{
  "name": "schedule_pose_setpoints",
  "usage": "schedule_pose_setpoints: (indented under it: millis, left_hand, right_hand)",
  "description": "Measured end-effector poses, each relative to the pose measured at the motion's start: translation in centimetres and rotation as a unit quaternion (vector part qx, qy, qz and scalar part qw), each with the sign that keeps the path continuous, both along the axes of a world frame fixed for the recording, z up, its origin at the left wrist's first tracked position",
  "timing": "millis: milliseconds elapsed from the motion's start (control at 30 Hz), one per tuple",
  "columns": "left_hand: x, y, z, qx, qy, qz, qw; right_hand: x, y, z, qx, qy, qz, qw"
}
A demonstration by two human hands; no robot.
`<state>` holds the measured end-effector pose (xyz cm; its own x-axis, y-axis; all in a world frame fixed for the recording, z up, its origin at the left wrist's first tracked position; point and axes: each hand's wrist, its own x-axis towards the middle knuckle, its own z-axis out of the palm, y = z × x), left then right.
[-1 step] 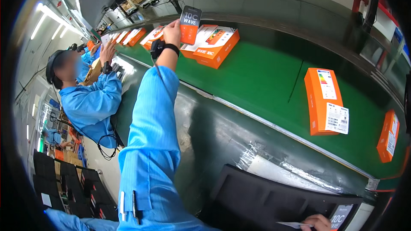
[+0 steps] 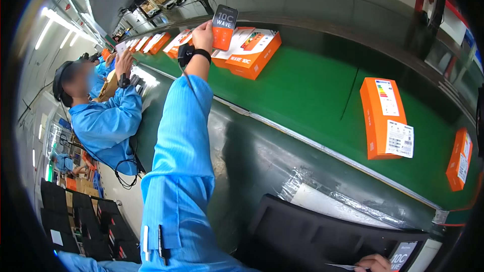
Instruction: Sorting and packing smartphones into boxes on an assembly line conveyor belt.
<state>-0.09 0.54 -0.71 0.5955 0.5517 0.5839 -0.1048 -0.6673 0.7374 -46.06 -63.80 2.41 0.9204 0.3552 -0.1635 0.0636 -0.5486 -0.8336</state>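
Observation:
My left arm reaches out in a blue sleeve, and its hand [image 2: 203, 39] grips a smartphone [image 2: 224, 26] by its left edge. The phone stands upright, with a dark upper part and an orange lower part on its face. Right behind it, orange-and-white boxes [image 2: 253, 53] lie on the green conveyor belt [image 2: 307, 95]. At the lower right, my right hand [image 2: 374, 262] is partly cut off by the picture's edge. Its fingers are closed at one end of a thin, pale flat piece [image 2: 341, 266]. Beside that hand, another smartphone [image 2: 403, 255] lies at the end of a black tray [image 2: 312, 226].
Two more orange boxes with white labels, a larger one [image 2: 383, 116] and a smaller one [image 2: 460, 160], rest farther right on the belt. A metal rail [image 2: 312, 143] edges it. At left, a co-worker in blue [image 2: 106, 121] sits at the line holding a pale object.
The boxes at the right appear very slightly farther right in the picture. Both hands keep their places and grips.

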Motion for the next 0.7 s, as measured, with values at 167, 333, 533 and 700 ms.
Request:
schedule_pose_setpoints:
  millis: [167, 333, 533, 700]
  left_hand:
    - [3.7, 0.0, -1.8, 0.060, 0.046, -0.057, 0.996]
    - [3.3, -0.5, -4.5, 0.096, 0.134, -0.002, 0.986]
    - [0.9, -2.7, -5.4, 0.261, 0.242, 0.054, 0.933]
    - [-4.4, -12.7, -4.6, 0.350, 0.221, -0.058, 0.908]
  right_hand:
    - [1.5, 1.0, -1.8, -0.030, -0.110, 0.001, 0.993]
    - [1.7, 2.7, -1.6, -0.035, -0.091, -0.023, 0.995]
    - [1.8, 3.9, -1.5, -0.052, -0.082, -0.012, 0.995]
    - [2.2, 5.3, -1.7, -0.058, -0.073, -0.035, 0.995]
